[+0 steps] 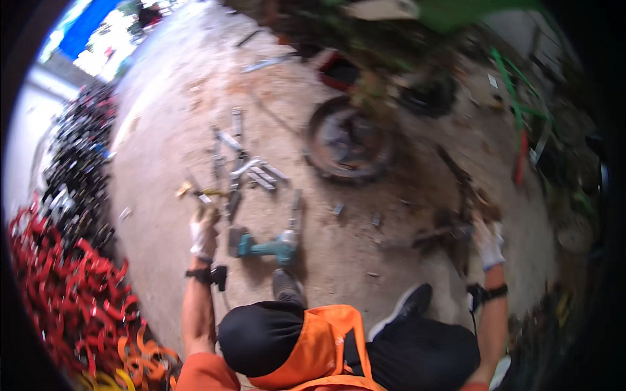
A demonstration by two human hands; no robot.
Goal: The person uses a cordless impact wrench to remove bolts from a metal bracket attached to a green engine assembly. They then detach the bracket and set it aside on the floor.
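Note:
My left hand (204, 233), in a pale glove, reaches over the floor on the left. Its fingertips meet a tool with a yellowish end (185, 189); blur hides whether they close round it. To its right lies a teal cordless impact wrench (267, 247) with a long socket pointing away from me. Beyond that are several wrenches and silver hand tools (257, 173) in a loose cluster. Off to the right, my gloved right hand (489, 242) is closed on a rusty, branching metal part (466, 221), whose arms stretch left and away along the floor.
A round rusty wheel-like part (349, 140) lies ahead. Piles of black (81, 163) and red curved pieces (72, 293) line the left side. Green metal framing (518, 98) stands at far right. Small bolts (338, 209) are scattered on the concrete. My shoes flank the middle.

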